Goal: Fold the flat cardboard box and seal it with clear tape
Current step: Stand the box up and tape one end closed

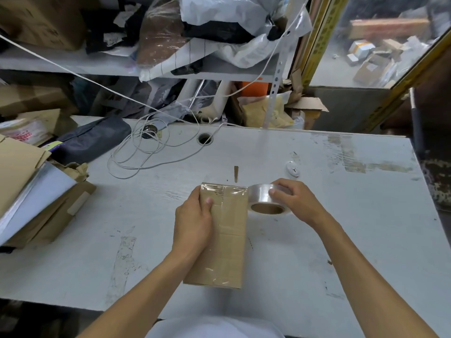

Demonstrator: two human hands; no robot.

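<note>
Head cam: cardboard box (223, 237) was already folded up, lying mid surface (341, 215) right in front of the person. Left hand (192, 220) pinned it w/ thumb on top, prob so it wouldn't slide. Right hand (296, 203) had its grip wrapped round the clear tape roll (264, 200), strip stretched onto the box's far end. Box shut, contents unseen.
</note>
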